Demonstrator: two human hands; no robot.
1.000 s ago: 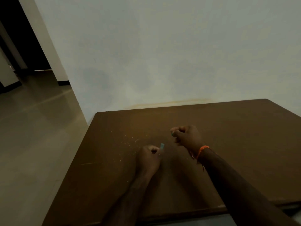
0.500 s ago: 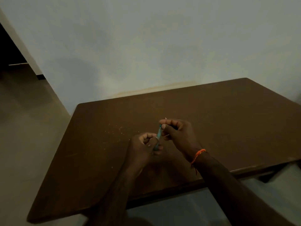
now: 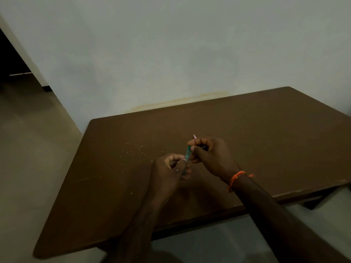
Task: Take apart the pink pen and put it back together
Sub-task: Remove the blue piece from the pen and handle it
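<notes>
Both hands hold the pen [image 3: 188,153] just above the middle of the brown table [image 3: 266,133]. Only a short teal-looking stretch of its barrel shows between the hands, and a small pink tip [image 3: 194,136] sticks up above my right fingers. My left hand [image 3: 171,168] is closed around the lower end. My right hand [image 3: 210,155], with an orange thread on its wrist, pinches the upper end between thumb and fingers. Most of the pen is hidden inside the two fists, so I cannot tell whether it is in one piece.
Pale specks [image 3: 133,150] dot the tabletop left of my hands. A light wall [image 3: 171,54] stands right behind the table's far edge. Bare floor [image 3: 28,149] lies to the left, with a dark doorway [image 3: 11,57] at the far left.
My hands were apart a second ago, each closed on a part. They have come together over the table, and the right hand now grips the top of the pen held by the left.
</notes>
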